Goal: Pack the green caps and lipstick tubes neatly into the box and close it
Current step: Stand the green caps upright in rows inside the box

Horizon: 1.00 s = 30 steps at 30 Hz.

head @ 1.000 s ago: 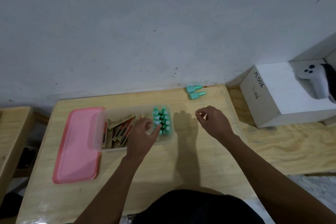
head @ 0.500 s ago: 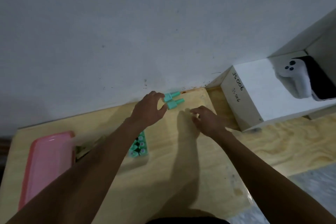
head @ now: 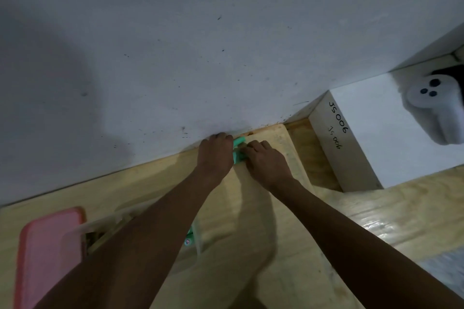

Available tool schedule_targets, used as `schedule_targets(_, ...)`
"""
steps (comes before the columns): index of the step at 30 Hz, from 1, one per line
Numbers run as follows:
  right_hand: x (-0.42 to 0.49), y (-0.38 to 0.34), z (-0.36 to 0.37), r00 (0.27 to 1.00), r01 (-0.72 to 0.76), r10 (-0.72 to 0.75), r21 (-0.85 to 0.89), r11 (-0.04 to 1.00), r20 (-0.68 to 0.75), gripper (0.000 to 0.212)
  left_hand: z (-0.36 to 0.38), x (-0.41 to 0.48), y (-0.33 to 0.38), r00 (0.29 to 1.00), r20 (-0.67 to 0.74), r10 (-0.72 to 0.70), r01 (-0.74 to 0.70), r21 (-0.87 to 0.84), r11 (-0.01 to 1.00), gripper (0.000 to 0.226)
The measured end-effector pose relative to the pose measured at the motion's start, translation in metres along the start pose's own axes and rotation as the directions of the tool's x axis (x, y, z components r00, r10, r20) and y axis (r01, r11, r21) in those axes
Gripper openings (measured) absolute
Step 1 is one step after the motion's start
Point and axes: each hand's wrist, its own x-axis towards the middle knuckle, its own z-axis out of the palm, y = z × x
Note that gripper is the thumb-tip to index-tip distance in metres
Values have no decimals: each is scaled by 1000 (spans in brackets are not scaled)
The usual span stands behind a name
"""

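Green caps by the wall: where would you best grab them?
Pinch the green caps across their sides, coming from above and the near side: they sit at the table's back edge, close to the wall, which blocks the far side.

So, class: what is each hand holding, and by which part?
Left hand and right hand curl over the two green caps; the exact grip point is hidden.
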Motion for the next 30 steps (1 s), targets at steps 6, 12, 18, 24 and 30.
schedule_targets(6, -18, 16, -6, 997, 35, -45, 141, 989, 69, 31, 12, 5, 0, 999, 26, 20, -19, -34, 999, 27)
schedule_targets(12, -53, 27, -15, 983, -184, 164, 423, 887, 84, 34, 10, 5, 5, 988, 145, -59, 99, -284, 954, 33)
schedule_targets(18, -73, 11, -32, 924, -315, 381, 601, 735, 18, 30, 0, -12, 2, 974, 204, -95, 173, -411, 895, 25)
schedule_targets(24, -88, -13, -53, 874, -337, 480, 805, 488, 76, 42, -29, -53, -22, 975, 205, -89, 222, -840, 495, 20)
schedule_targets(30, -110, -60, -70, 886, -271, 447, 919, 284, 123, 30, -59, -130, -54, 952, 291, -94, 272, -946, -174, 40)
